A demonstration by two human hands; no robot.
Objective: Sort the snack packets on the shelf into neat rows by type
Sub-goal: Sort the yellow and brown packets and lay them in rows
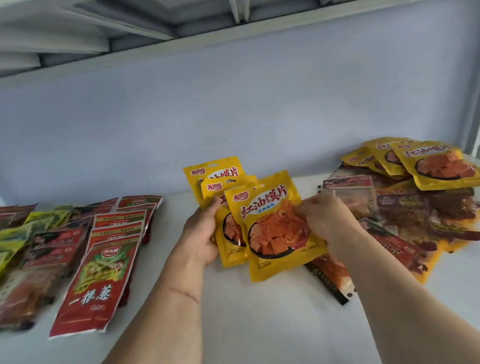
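Yellow glossy flat pouches (274, 223) gripped by left hand (202, 239), front one pinched by right hand (326, 219)

bare forearms, no sleeves; a thin scratch line (184, 292) crosses the left one.

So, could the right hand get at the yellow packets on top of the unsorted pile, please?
Probably yes: the yellow packets lie uncovered atop the pile just beyond the right hand, but it is pinching the front yellow packet and must release first.
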